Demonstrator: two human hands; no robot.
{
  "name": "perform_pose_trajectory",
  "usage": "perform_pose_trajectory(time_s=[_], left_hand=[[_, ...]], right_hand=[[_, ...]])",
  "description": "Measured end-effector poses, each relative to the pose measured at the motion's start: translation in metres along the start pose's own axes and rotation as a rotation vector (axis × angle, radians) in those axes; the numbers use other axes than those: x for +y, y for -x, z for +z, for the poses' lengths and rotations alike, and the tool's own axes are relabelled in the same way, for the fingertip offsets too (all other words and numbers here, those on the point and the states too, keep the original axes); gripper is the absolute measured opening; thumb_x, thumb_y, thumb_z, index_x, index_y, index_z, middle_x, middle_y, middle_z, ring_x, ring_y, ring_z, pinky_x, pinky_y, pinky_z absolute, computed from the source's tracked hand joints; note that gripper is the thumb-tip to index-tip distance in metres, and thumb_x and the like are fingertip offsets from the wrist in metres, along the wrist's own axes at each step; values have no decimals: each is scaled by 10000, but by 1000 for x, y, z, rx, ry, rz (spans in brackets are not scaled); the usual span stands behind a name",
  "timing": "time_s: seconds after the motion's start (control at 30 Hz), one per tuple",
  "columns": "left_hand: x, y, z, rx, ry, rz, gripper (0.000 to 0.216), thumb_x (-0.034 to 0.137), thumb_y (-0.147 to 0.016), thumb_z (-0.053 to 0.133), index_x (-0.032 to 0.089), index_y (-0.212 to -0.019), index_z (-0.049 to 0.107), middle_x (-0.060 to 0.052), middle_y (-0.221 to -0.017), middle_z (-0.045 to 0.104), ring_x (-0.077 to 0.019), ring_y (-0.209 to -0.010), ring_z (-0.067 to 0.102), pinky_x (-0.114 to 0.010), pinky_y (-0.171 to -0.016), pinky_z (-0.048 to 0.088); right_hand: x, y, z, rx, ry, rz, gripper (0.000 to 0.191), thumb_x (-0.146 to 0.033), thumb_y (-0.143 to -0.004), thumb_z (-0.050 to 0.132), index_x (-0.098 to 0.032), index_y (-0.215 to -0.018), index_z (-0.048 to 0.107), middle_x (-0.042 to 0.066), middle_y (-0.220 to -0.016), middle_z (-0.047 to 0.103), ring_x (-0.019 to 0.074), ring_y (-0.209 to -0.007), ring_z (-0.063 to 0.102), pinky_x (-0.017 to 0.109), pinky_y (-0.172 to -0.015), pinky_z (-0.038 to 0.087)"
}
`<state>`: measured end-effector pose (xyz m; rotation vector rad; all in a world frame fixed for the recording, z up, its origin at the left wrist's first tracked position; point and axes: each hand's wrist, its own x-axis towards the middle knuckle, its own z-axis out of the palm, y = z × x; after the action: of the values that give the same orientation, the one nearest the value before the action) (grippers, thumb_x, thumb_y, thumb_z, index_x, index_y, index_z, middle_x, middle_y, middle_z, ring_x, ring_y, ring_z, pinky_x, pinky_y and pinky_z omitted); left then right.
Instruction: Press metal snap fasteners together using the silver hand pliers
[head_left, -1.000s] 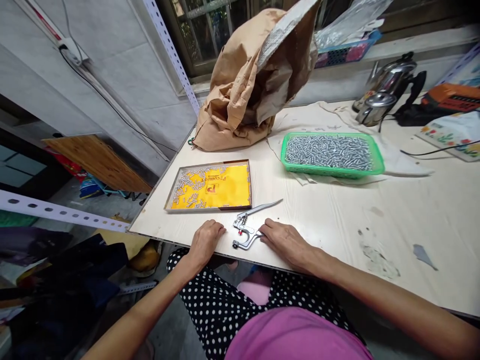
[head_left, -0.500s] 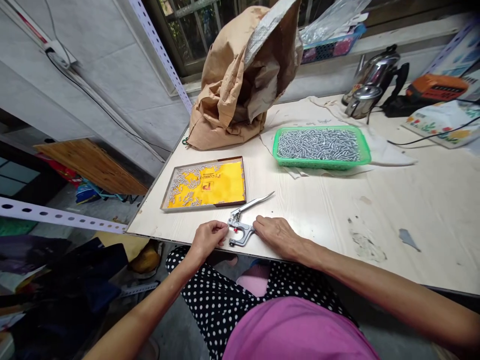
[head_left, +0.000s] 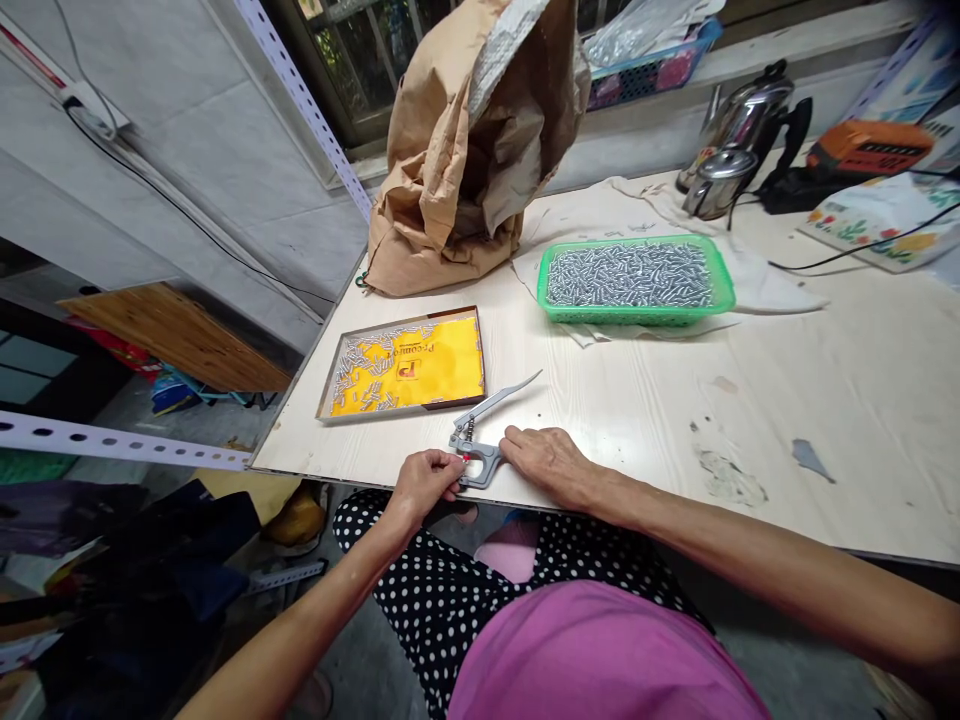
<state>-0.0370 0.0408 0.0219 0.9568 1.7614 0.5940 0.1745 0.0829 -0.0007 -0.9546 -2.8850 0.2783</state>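
Observation:
Grey hand-press pliers (head_left: pixel 489 463) lie near the table's front edge, with a raised lever, a dark spring and a red tip in the C-shaped jaw. My right hand (head_left: pixel 551 465) is closed on the handle end of the pliers, hiding part of it. At the mouth of the jaw, the fingers of my left hand (head_left: pixel 429 480) are pinched together. Whatever sits between those fingertips is too small to make out. Behind the pliers is a shallow tray (head_left: pixel 482 352) with a yellow bottom, where small silver metal pieces (head_left: pixel 367 365) lie mostly on the left.
A green plastic basket (head_left: pixel 637 315) full of similar small metal pieces stands on a white cloth. A large brown paper bag (head_left: pixel 427 220) rises at the back left. Steel pots (head_left: pixel 724 180) and an orange-and-black device (head_left: pixel 870 148) occupy the back right.
My left hand has moved slightly right, its fingertips now in the jaw opening of the pliers. My right hand keeps its hold. The whole view has shifted slightly.

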Motion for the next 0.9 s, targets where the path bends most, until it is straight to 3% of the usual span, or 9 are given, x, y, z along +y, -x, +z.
perform_pose_trajectory(time_s=[0.2, 0.3, 0.33, 0.4, 0.47, 0.53, 0.7, 0.9], left_hand=[[12, -4, -4, -102, -109, -119, 125, 206, -718, 724, 106, -680, 660, 19, -505, 589, -100, -465, 543, -205, -498, 491], [14, -6, -4, -125, -184, -143, 137, 193, -706, 733, 111, -638, 646, 36, -458, 552, -90, -426, 507, -207, -490, 490], [14, -7, -4, -127, -199, -149, 139, 188, -706, 730, 113, -631, 641, 39, -453, 546, -89, -421, 502, -206, -487, 489], [13, -7, -4, -133, -218, -160, 145, 190, -713, 726, 114, -629, 634, 38, -449, 544, -88, -416, 496, -204, -478, 485], [12, -6, -3, -131, -229, -170, 152, 204, -713, 730, 116, -637, 633, 37, -447, 542, -86, -408, 490, -200, -463, 478], [11, -6, -2, -114, -230, -175, 157, 215, -712, 733, 115, -641, 634, 41, -440, 534, -81, -399, 480, -191, -449, 471], [10, -4, 0, -82, -182, -164, 154, 217, -713, 718, 114, -634, 633, 47, -428, 516, -76, -385, 466, -190, -436, 475], [13, -3, 1, -85, -172, -166, 190, 254, -707, 727, 118, -625, 624, 36, -448, 526, -84, -398, 471, -206, -454, 473]], right_hand=[[2, 0, -1, -9, -109, 10, 160, -96, -966, 387, -182, -1009, 515, 61, -986, 579, 175, -767, 531, 294, -591, 292], [6, -1, -7, 9, -121, 25, 93, -193, -951, 486, -182, -1026, 539, 85, -1060, 586, 206, -863, 540, 322, -699, 370], [8, -2, -10, 23, -101, 36, 171, -276, -925, 564, -173, -1060, 549, 113, -1139, 573, 235, -942, 537, 350, -760, 391], [15, -6, -14, 46, -39, 64, 541, -465, -796, 719, -145, -1192, 535, 188, -1344, 467, 330, -1151, 463, 442, -905, 381], [24, -11, -16, 26, 15, 92, 891, -593, -657, 788, -115, -1334, 460, 241, -1463, 332, 413, -1303, 311, 541, -1019, 293], [32, -16, -16, -29, 32, 102, 1046, -646, -603, 792, -97, -1402, 400, 255, -1471, 321, 437, -1354, 222, 601, -1067, 205], [36, -21, -16, -55, 0, 90, 1068, -658, -612, 772, -69, -1417, 390, 225, -1309, 503, 395, -1209, 420, 652, -1048, 210], [32, -17, -20, -20, -11, 133, 984, -685, -607, 767, -64, -1319, 493, 216, -1220, 544, 371, -1106, 468, 581, -1011, 272]])
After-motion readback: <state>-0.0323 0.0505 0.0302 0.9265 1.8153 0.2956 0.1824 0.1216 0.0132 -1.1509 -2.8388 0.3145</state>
